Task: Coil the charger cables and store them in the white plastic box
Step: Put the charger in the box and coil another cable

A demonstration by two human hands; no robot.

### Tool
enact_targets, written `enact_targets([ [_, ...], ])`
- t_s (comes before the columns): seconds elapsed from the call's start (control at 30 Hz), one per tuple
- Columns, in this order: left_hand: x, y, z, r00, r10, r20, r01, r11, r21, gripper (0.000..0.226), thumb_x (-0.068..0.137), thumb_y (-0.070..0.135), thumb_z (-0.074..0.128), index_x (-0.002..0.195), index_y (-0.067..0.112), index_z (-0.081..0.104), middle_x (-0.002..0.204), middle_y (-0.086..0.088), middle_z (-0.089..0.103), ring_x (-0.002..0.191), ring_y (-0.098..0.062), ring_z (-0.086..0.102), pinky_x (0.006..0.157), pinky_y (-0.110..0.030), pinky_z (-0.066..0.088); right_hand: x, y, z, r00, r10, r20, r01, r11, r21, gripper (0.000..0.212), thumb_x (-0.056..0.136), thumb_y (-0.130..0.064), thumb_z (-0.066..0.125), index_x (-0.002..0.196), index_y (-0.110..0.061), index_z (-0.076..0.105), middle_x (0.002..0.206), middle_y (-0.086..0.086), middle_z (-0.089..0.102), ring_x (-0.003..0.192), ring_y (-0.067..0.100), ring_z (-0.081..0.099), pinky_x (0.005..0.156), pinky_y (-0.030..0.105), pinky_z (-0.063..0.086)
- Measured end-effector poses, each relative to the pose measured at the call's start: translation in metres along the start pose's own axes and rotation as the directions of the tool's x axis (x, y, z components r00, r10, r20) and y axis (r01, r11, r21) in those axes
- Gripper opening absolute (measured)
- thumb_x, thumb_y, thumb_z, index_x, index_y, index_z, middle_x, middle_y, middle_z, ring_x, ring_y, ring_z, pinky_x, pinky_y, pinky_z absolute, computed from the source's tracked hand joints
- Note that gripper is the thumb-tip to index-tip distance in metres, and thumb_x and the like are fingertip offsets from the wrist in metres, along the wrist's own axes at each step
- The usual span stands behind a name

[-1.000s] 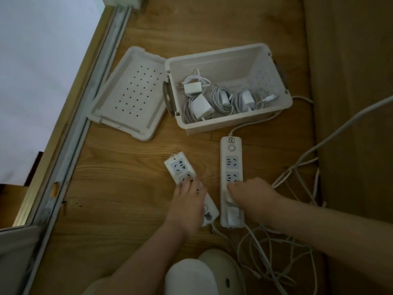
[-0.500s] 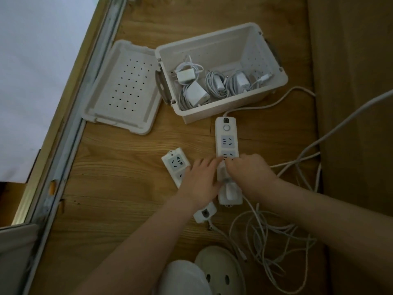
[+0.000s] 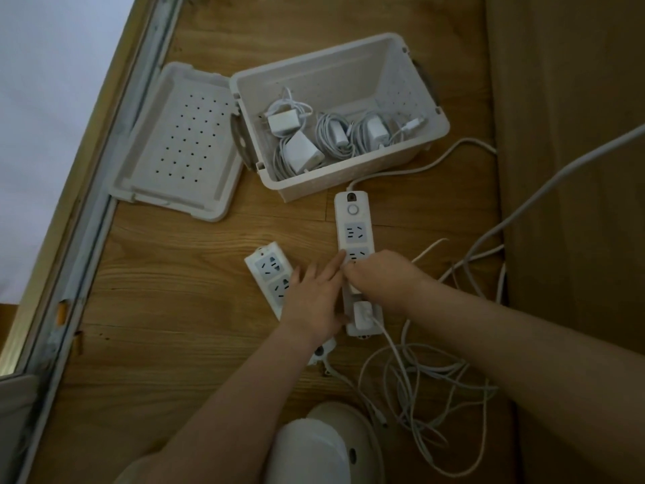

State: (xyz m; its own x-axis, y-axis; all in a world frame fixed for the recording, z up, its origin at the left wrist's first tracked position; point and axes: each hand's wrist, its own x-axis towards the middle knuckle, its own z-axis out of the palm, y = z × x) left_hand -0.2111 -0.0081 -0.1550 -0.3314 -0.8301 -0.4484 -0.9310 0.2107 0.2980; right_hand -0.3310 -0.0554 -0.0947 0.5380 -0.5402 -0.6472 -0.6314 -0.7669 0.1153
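One head-worn wide-angle camera looks steeply down at the wooden floor [image 3: 167,295], close above the left hand [image 3: 312,302] and right hand [image 3: 385,281], with the white plastic box [image 3: 349,178] farther ahead.

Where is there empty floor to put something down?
Most bare wood lies between the lid, the window track and the short power strip. Another bare strip runs behind the box. Crowded: loose cables tangle right of the shoe, and coiled chargers fill the box's near side.
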Motion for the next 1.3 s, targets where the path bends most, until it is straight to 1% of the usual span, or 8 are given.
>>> enact_targets([
  [0.37, -0.003, 0.009, 0.005, 0.999, -0.033, -0.024, 0.033, 0.999, -0.005, 0.094, 0.081, 0.046, 0.063, 0.150, 0.028, 0.003, 0.159, 0.011, -0.001, 0.131, -0.026, 0.032, 0.110, -0.041, 0.023, -0.008, -0.002, -0.005, 0.999, 0.016, 0.037, -0.019, 0.997, 0.071, 0.048, 0.090, -0.009, 0.056, 0.135, -0.006, 0.039, 0.127, 0.009, 0.052, 0.110, 0.024, 0.058, 0.082, 0.034, 0.049],
  [0.57, -0.001, 0.014, 0.002, 0.999, -0.034, -0.033, 0.036, 0.998, 0.048, 0.095, 0.079, 0.049, 0.064, 0.150, 0.025, 0.006, 0.158, 0.007, 0.007, 0.130, -0.027, 0.033, 0.109, -0.042, 0.022, -0.033, 0.011, -0.011, 0.991, 0.040, -0.127, -0.025, 0.993, 0.119, 0.048, 0.092, -0.018, 0.055, 0.134, -0.010, 0.035, 0.123, 0.007, 0.056, 0.106, 0.022, 0.060, 0.074, 0.030, 0.047],
  [0.77, 0.003, 0.013, -0.002, 1.000, -0.003, 0.013, 0.003, 0.998, 0.064, 0.092, 0.079, 0.050, 0.064, 0.150, 0.026, 0.010, 0.158, 0.006, 0.004, 0.131, -0.027, 0.031, 0.110, -0.042, 0.022, -0.041, 0.031, -0.011, 0.967, 0.169, -0.190, -0.134, 0.973, 0.187, 0.037, 0.095, -0.035, 0.047, 0.124, -0.014, 0.037, 0.097, 0.002, 0.058, 0.078, 0.018, 0.057, 0.061, 0.028, 0.040],
  [0.97, 0.000, 0.024, -0.031, 1.000, -0.022, -0.016, 0.016, 0.963, -0.269, 0.036, 0.094, 0.023, 0.046, 0.129, 0.014, 0.051, 0.132, -0.006, 0.051, 0.122, -0.025, 0.039, 0.107, -0.040, 0.027, -0.046, 0.035, -0.030, 0.922, 0.358, -0.148, -0.284, 0.885, 0.368, 0.053, 0.094, -0.059, 0.028, 0.072, -0.015, 0.048, 0.064, 0.000, 0.045, 0.058, 0.016, 0.046, 0.057, 0.030, 0.040],
  [1.07, -0.010, 0.029, -0.072, 0.969, -0.246, 0.038, 0.192, 0.642, -0.742, 0.024, 0.096, 0.013, 0.041, 0.104, 0.009, 0.064, 0.105, -0.008, 0.064, 0.102, -0.023, 0.055, 0.085, -0.035, 0.045, -0.044, 0.033, -0.047, 0.899, 0.380, -0.218, -0.290, 0.889, 0.354, 0.041, 0.096, -0.054, 0.030, 0.093, -0.019, 0.052, 0.066, -0.001, 0.042, 0.066, 0.018, 0.049, 0.057, 0.029, 0.040],
  [1.17, -0.029, 0.027, -0.108, 0.936, -0.211, 0.283, 0.247, -0.181, -0.952, 0.033, 0.099, 0.031, 0.038, 0.107, 0.012, 0.064, 0.104, -0.008, 0.063, 0.091, -0.020, 0.058, 0.079, -0.028, 0.048, -0.048, 0.027, -0.066, 0.847, 0.451, -0.281, -0.298, 0.842, 0.450, 0.051, 0.093, -0.059, 0.029, 0.103, -0.013, 0.049, 0.087, 0.004, 0.064, 0.076, 0.023, 0.060, 0.058, 0.030, 0.035],
  [1.2, -0.036, 0.025, -0.119, 0.932, -0.184, 0.312, 0.236, -0.345, -0.909, 0.039, 0.099, 0.037, 0.039, 0.113, 0.009, 0.062, 0.108, -0.013, 0.062, 0.093, -0.023, 0.060, 0.083, -0.032, 0.050, -0.051, 0.024, -0.073, 0.834, 0.447, -0.323, -0.279, 0.848, 0.451, 0.052, 0.093, -0.059, 0.029, 0.106, -0.012, 0.049, 0.092, 0.005, 0.066, 0.081, 0.024, 0.063, 0.058, 0.029, 0.035],
  [1.3, -0.053, 0.027, -0.147, 0.922, -0.146, 0.359, 0.228, -0.546, -0.807, 0.050, 0.096, 0.047, 0.042, 0.105, 0.002, 0.062, 0.091, -0.015, 0.063, 0.087, -0.024, 0.061, 0.080, -0.034, 0.052, -0.065, 0.014, -0.097, 0.813, 0.414, -0.409, -0.184, 0.849, 0.495, 0.050, 0.092, -0.059, 0.032, 0.115, -0.016, 0.045, 0.095, 0.004, 0.067, 0.084, 0.023, 0.065, 0.059, 0.029, 0.038],
])
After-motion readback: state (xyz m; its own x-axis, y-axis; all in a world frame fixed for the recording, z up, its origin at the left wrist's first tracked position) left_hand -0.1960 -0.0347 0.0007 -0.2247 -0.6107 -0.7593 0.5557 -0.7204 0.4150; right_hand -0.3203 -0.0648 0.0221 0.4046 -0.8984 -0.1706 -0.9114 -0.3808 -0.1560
